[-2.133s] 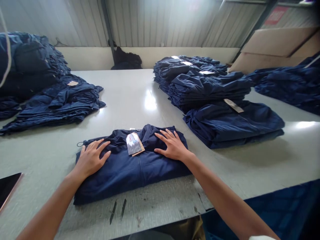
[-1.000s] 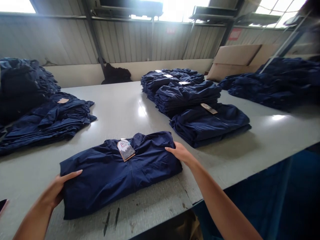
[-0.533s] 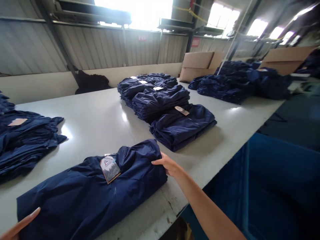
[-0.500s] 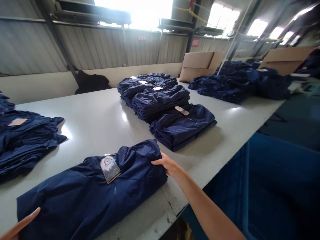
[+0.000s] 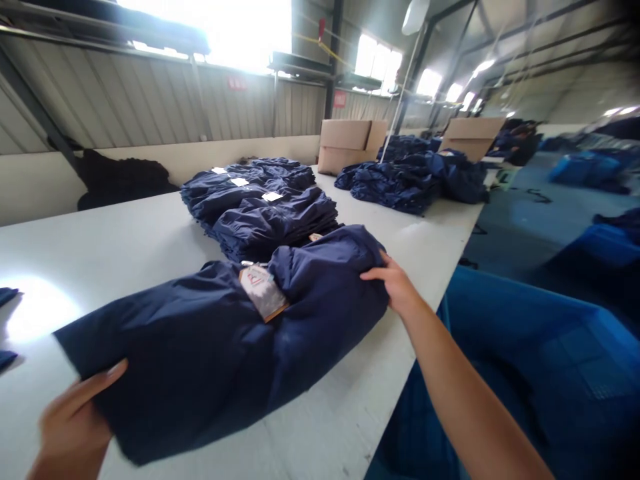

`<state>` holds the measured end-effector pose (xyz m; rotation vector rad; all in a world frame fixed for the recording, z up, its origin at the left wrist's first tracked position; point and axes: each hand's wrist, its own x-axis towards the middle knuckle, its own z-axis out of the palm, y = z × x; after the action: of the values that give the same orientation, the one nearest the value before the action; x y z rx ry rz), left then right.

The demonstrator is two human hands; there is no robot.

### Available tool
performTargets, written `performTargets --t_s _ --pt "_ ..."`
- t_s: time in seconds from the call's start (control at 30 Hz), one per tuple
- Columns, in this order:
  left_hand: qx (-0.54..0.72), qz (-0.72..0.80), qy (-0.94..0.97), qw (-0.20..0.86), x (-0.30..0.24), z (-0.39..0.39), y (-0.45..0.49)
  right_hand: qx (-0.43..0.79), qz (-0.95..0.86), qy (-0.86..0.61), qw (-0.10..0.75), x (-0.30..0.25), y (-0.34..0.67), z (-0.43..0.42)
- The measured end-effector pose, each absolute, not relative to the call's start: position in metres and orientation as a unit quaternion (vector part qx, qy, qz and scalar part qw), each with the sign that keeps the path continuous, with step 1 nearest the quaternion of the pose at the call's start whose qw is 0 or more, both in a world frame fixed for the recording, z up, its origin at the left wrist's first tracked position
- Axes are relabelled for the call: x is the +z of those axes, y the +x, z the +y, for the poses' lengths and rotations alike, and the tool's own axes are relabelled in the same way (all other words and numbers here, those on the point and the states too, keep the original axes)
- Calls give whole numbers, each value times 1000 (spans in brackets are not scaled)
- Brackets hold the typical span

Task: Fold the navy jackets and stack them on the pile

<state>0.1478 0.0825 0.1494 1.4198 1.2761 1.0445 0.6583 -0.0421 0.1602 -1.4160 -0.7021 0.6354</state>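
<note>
A folded navy jacket [image 5: 200, 353] stretches between my two hands above the white table [image 5: 345, 413]. My left hand [image 5: 80, 410] grips its left end, thumb on top and the other fingers hidden beneath. At the opposite end, my right hand [image 5: 393, 280] is closed on the edge, also thumb uppermost. A printed hang tag [image 5: 263, 292] lies on the jacket near its upper middle. Just behind, a stack of folded navy garments [image 5: 275, 220] bears white paper labels [image 5: 272, 197]. The held jacket covers part of the front pile.
Cardboard boxes [image 5: 345, 143] stand farther back, beside a heap of navy garments [image 5: 395, 187]. Blue plastic bins [image 5: 540, 333] are on the floor along the table's right edge. A black cloth bundle [image 5: 120, 177] lies against the wall at the left.
Both hands have lifted the jacket off the tabletop and carried it toward the stack; it now overlaps the front pile. The view has swung to the right.
</note>
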Motion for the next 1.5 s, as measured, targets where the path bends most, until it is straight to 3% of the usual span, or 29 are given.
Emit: performTargets --t_s 0.13,0.27,0.37,0.5,0.63,0.8,0.9,1.0,1.1,1.17,1.33,1.5 --pt "445 404 517 610 158 139 283 52 -351 -711 607 210 783 -9" --pt "394 268 442 760 126 156 408 -92 -309 -844 430 211 866 21" --pt "334 328 355 809 74 149 451 -87 -228 -929 279 158 876 36" --pt "305 358 335 816 25 141 454 1 -276 -927 255 74 854 50" --pt "348 363 372 780 25 141 446 0 -285 -924 255 38 843 61" --pt "368 425 423 711 25 136 430 -8 -351 -908 229 40 844 67" --pt "447 500 545 504 33 137 424 -74 -364 -900 228 48 841 71" --pt "489 380 743 253 63 144 448 -130 -393 -878 238 59 833 86" --pt "422 229 869 117 96 154 505 -98 -433 -866 232 70 825 110" --pt "358 232 902 59 104 164 545 -60 -440 -870 213 73 824 126" --pt "144 405 896 112 72 187 596 -14 -416 -898 143 59 837 143" --pt "116 424 887 144 34 194 599 16 -411 -901 136 29 847 147"
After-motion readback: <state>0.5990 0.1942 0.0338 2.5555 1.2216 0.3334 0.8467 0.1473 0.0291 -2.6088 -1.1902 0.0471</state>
